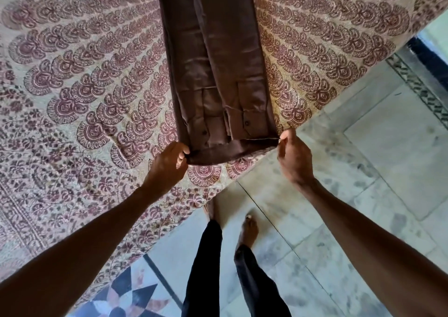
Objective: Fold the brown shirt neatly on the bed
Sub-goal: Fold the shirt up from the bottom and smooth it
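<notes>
The brown shirt [213,69] lies on the bed [80,86] as a long narrow strip, both sides folded inward, with the buttoned cuffs near its close end. It runs from the top of the view down to the bed's corner. My left hand [168,164] pinches the near left corner of the strip. My right hand [294,157] pinches the near right corner. The near edge is lifted slightly between the two hands and curls over. The far end of the shirt is cut off by the top of the frame.
The bed wears a beige cover with maroon paisley print. Its corner [218,186] points toward me. Pale marble floor [363,171] lies to the right and below, with my legs and a bare foot [248,229] standing close to the bed.
</notes>
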Action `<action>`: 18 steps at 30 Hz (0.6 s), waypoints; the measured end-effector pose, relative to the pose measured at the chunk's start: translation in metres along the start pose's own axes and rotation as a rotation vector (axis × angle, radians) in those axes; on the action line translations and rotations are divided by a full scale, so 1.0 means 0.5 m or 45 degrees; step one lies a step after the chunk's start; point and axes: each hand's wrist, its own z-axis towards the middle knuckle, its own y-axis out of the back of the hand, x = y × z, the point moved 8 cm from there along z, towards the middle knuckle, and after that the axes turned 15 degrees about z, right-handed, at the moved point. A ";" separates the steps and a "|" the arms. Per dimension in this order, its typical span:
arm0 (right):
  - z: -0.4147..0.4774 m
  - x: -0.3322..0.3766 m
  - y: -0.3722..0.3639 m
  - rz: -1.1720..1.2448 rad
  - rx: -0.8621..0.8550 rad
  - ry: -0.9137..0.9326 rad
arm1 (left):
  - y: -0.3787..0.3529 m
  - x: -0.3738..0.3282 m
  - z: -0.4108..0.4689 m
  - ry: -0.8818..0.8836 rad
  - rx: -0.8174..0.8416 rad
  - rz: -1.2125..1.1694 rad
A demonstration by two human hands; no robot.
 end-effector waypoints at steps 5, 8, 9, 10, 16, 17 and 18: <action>-0.035 0.008 -0.008 0.065 0.048 0.101 | 0.010 -0.014 -0.023 -0.035 -0.215 -0.063; -0.042 0.004 0.014 -0.150 0.075 0.294 | 0.016 -0.009 -0.040 -0.113 -0.215 0.205; -0.036 -0.001 0.024 -0.225 0.071 0.345 | 0.021 -0.001 -0.043 -0.131 -0.212 0.341; -0.025 -0.006 0.032 -0.272 0.077 0.395 | 0.026 0.009 -0.041 -0.157 -0.212 0.463; 0.067 0.021 0.016 -0.362 0.279 0.834 | 0.005 0.020 0.026 -0.558 -0.070 0.916; 0.075 0.027 -0.001 -0.420 0.368 0.893 | -0.002 0.020 0.038 -0.614 -0.019 0.940; 0.081 0.034 -0.017 -0.472 0.454 0.955 | -0.012 0.022 0.048 -0.666 0.030 0.974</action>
